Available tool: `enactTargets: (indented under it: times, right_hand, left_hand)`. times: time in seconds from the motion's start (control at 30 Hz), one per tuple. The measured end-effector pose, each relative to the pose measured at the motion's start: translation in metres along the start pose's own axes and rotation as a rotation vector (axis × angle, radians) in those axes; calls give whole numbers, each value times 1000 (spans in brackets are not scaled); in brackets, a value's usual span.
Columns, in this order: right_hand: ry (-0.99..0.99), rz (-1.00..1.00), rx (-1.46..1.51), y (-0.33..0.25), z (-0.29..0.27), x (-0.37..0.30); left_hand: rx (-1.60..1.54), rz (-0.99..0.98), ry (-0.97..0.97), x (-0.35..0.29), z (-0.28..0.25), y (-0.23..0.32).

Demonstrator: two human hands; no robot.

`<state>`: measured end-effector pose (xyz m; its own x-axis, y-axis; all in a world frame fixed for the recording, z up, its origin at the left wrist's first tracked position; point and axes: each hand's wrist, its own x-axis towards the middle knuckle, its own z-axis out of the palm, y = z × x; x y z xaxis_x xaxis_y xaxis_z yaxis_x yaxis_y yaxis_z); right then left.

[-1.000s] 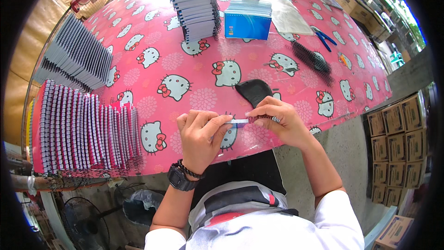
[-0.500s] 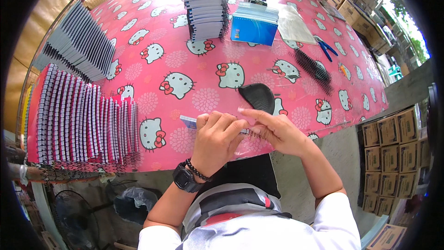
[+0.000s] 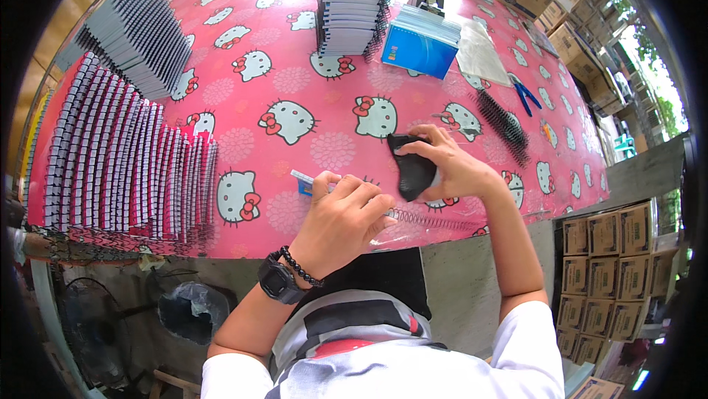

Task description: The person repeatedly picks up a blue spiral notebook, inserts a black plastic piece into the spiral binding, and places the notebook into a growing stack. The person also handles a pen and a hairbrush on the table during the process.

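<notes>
Near the table's front edge, my left hand [image 3: 343, 211] is closed on a small notebook [image 3: 304, 186], mostly hidden under the fingers. A dark wire coil [image 3: 436, 220] runs out from the notebook's right end and trails over the tablecloth. My right hand [image 3: 456, 167] grips a black curved pad [image 3: 414, 176], thumb and fingers on either side of it. It is tilted up, just above the coil; what the pad is for does not show.
Upright spiral notebooks [image 3: 122, 155] line the left side, with grey ones [image 3: 140, 30] behind. A tall notebook stack [image 3: 346, 19] and blue-covered booklets [image 3: 419, 49] stand at the back. Loose black coils [image 3: 503, 126] and blue-handled pliers [image 3: 525, 95] lie to the right. Cartons [image 3: 616, 270] stand beyond the table.
My right hand has moved from the coil to the black pad and taken hold of it. A longer stretch of coil now extends from the notebook. The view has shifted slightly.
</notes>
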<state>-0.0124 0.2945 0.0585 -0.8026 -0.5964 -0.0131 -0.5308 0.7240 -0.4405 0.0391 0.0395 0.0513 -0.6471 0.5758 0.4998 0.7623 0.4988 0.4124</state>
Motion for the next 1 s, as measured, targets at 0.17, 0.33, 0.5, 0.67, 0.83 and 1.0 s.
enactTargets:
  times: [0.17, 0.33, 0.5, 0.67, 0.83, 1.0]
  right_hand:
    - [167, 3, 141, -7, 21, -2]
    - [195, 26, 1156, -14, 17, -28]
    - [245, 167, 753, -45, 29, -17]
    - [136, 7, 740, -52, 15, -12]
    - [159, -48, 1013, -53, 9, -6]
    - [299, 121, 527, -39, 13, 3]
  left_hand:
    - [44, 1, 34, -5, 0, -4]
    - [62, -93, 93, -11, -7, -20]
    - [57, -62, 96, -12, -4, -23]
    - [40, -60, 103, -12, -5, -25]
    - [61, -68, 109, -14, -3, -25]
    - [-36, -201, 465, -14, -7, -31]
